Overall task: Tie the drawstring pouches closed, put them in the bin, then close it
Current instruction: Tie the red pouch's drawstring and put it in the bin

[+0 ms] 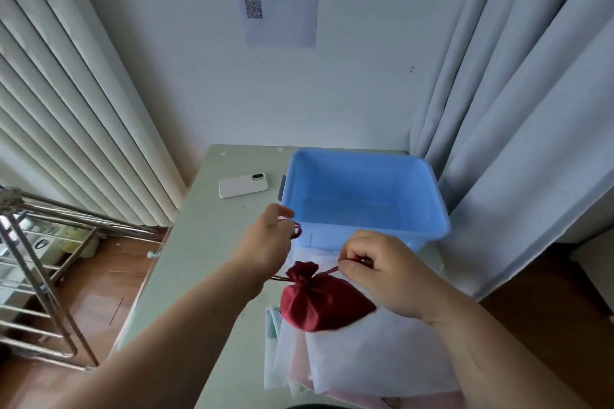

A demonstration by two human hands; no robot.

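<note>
A dark red drawstring pouch [319, 302] lies on the table with its mouth gathered tight, resting partly on a stack of pale pouches [365, 362]. My left hand [265, 242] pinches one red cord end [297, 230], drawn out to the left near the bin's front corner. To the right of the pouch's neck, my right hand [375, 269] pinches the other cord. The blue bin [428, 176] stands open and empty just behind both hands. Its lid is not in view.
A white phone [242, 186] lies on the grey-green table [199, 242] left of the bin. A metal rack [40, 262] stands on the floor at left. Curtains hang on the right and a wall rises behind the table.
</note>
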